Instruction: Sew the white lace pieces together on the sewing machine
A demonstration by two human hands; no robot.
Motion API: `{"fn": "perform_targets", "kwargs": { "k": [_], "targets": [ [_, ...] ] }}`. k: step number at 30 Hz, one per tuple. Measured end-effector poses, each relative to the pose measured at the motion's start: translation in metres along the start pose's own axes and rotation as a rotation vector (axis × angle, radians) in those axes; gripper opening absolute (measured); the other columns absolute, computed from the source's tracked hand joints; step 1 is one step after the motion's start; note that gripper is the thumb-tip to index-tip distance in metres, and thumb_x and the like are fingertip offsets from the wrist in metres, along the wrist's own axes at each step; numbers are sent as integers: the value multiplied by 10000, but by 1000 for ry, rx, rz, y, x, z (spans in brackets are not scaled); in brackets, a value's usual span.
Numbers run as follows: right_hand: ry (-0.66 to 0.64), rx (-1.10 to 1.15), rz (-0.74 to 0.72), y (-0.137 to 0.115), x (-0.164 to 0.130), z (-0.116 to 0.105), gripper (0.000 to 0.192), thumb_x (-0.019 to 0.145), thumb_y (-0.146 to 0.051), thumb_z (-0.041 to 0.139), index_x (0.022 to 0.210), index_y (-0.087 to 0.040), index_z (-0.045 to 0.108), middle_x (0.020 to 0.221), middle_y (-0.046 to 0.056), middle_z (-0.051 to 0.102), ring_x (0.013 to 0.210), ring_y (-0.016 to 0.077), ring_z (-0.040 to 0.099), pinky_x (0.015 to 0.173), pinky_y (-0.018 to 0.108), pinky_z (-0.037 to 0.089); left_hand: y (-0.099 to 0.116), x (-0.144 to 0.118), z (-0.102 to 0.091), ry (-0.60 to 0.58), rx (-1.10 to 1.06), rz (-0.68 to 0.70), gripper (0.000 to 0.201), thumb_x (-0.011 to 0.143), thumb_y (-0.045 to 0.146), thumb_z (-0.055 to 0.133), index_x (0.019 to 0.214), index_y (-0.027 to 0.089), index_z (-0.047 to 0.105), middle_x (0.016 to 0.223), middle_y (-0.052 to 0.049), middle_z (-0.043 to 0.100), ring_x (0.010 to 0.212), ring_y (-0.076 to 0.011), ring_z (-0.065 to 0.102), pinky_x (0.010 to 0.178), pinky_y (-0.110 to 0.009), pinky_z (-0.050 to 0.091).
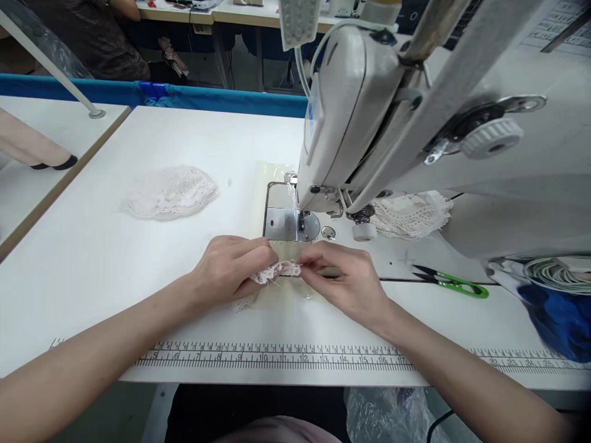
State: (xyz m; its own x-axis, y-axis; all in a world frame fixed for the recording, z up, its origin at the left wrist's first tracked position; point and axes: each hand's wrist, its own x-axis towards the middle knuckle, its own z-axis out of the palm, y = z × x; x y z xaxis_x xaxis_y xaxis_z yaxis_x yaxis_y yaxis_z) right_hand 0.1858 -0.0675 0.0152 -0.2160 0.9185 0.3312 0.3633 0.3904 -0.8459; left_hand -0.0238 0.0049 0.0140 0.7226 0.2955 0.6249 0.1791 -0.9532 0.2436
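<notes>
Between my two hands, just in front of the sewing machine's [348, 117] needle plate [281, 223], is a small piece of white lace [272, 271] with loose threads. My left hand [235, 267] is closed on the lace's left part, and some of it hangs below the fingers. The fingertips of my right hand [344, 277] pinch the lace's right end. The presser foot [302, 224] stands just beyond the hands, with no lace visible under it.
Left on the table lies a lace pile [170, 192]; another lace stack [410, 214] sits under the machine arm. Green-handled snips [452, 283] lie at right, near a coiled band [561, 274] and blue cloth [558, 320]. A printed ruler [277, 355] runs along the front edge. A person [92, 37] is beyond.
</notes>
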Motion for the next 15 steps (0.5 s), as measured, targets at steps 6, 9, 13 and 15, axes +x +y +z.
{"fn": "perform_targets", "kwargs": {
  "k": [6,9,13,15],
  "targets": [
    [124,-343,-356,6,-4,-3,99,918,-77,600,915,-173,624,774,-11,683,658,106,656,560,195,534,-1,0,3,-60,78,89,142,905,261,533,807,208,445,588,56,535,423,-78,394,386,-232,269],
    [140,-473,-558,8,-6,-6,95,893,-51,641,944,-129,623,791,27,701,708,133,686,597,209,571,2,-2,6,-26,107,64,111,853,96,460,817,201,452,555,73,504,413,-78,388,389,-223,272],
    [104,-578,-661,1,-9,-11,120,879,-23,644,970,-98,627,880,83,726,799,160,702,704,259,616,6,-3,9,59,38,11,176,866,111,502,1032,149,547,527,90,494,408,-68,405,411,-203,319],
    [72,-604,-682,-4,-9,-13,98,901,-14,599,953,-93,627,875,88,727,811,157,702,716,262,622,9,-2,10,72,43,56,289,882,85,481,1160,125,548,501,103,461,391,-66,370,403,-206,301]
  ]
}}
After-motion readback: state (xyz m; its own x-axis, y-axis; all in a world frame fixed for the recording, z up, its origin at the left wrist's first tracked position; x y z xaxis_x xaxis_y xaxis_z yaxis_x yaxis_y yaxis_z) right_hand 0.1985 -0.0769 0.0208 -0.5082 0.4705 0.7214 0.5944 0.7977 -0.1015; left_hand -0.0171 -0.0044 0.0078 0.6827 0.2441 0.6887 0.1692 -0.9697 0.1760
